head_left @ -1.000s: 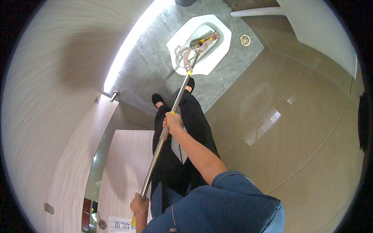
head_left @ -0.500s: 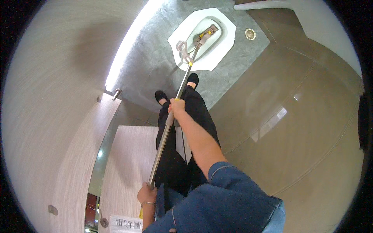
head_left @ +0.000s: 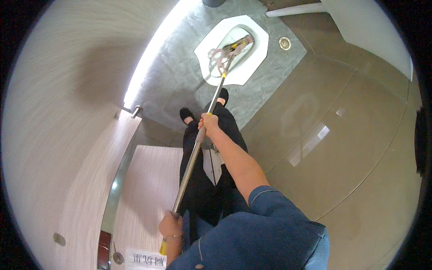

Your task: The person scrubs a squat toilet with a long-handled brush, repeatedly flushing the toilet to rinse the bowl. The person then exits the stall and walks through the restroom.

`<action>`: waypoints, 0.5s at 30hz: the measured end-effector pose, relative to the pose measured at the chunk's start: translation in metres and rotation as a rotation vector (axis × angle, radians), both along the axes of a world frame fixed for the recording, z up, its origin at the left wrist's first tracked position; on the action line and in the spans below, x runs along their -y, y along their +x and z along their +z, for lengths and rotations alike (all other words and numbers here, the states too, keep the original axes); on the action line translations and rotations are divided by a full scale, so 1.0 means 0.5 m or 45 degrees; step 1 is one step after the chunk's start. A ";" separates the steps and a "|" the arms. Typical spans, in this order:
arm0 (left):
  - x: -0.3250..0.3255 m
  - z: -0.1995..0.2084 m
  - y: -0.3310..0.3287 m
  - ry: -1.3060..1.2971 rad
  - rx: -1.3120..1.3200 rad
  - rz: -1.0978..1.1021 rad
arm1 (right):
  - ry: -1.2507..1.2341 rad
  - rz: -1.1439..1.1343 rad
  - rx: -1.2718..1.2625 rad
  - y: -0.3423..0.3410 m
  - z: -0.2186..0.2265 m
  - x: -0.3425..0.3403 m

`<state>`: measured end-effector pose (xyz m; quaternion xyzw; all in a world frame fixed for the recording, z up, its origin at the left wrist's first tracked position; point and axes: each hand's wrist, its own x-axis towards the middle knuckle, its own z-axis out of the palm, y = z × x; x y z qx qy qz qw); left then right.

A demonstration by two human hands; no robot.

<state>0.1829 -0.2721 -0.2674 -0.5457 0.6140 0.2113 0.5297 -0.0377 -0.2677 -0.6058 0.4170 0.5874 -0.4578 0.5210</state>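
I stand over a white squat toilet pan (head_left: 254,54) set in a raised grey stone floor. A long metal mop pole (head_left: 191,159) runs from my lower hand up to a stringy mop head (head_left: 223,54) lying inside the pan. My right hand (head_left: 209,121) grips the pole about halfway along, arm stretched forward. My left hand (head_left: 170,224) grips the pole's lower end near its yellow cap, a bracelet on the wrist. My black trousers and black shoes (head_left: 185,114) stand at the platform's edge.
A round metal floor drain (head_left: 284,43) sits right of the pan. A pale wood-grain cubicle wall (head_left: 58,135) curves along the left, with an open door (head_left: 148,189) below it. Glossy brown tile (head_left: 342,148) covers the right. A white pipe (head_left: 292,10) crosses the top.
The mop head has shifted a little within the pan. My view has tilted, so the pan sits higher in the picture. Both hands keep their grip on the pole.
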 end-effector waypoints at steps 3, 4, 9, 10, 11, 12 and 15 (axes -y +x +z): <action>-0.004 -0.022 -0.004 0.019 0.098 0.052 | -0.064 0.013 -0.009 0.024 -0.013 0.005; -0.007 -0.026 0.005 -0.008 0.106 0.056 | -0.061 0.043 0.002 0.023 -0.019 0.004; 0.010 -0.027 0.026 -0.073 0.184 0.016 | -0.020 -0.038 0.005 0.052 0.015 0.010; 0.003 -0.012 0.058 -0.077 0.131 0.031 | -0.059 -0.112 0.025 0.054 0.040 0.007; -0.008 0.010 0.081 -0.107 0.142 0.027 | -0.080 -0.165 0.064 0.065 0.060 -0.004; -0.014 0.033 0.105 -0.135 0.152 0.014 | -0.099 -0.226 0.104 0.085 0.080 -0.011; 0.000 0.084 0.116 -0.293 0.101 -0.209 | -0.179 -0.375 0.175 0.114 0.106 0.010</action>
